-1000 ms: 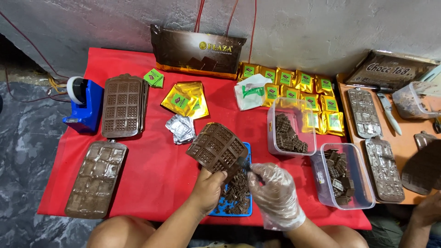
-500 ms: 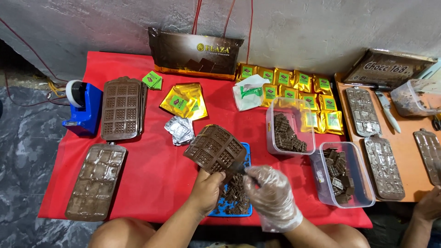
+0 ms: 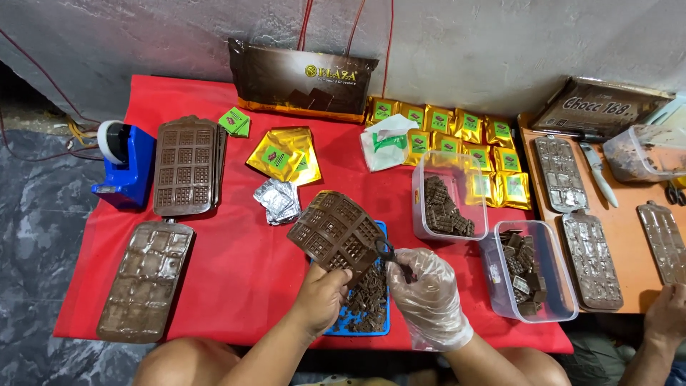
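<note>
Bare left hand gripping, gloved right hand pinching beside it.

The blue tray lies mostly hidden under the chocolate mould, both hands and chocolate scraps.

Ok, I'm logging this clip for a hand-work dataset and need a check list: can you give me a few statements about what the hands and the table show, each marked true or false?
1. The left hand holds a brown chocolate mould tilted above the blue tray. True.
2. The right hand is bare. False: it wears a clear plastic glove.
3. The blue tape dispenser sits at the left edge of the red cloth. True.
4. Both clear plastic tubs are empty. False: the nearer tub and the farther tub both hold chocolate pieces.
5. The gold packets lie in rows near the wall. True.
</note>
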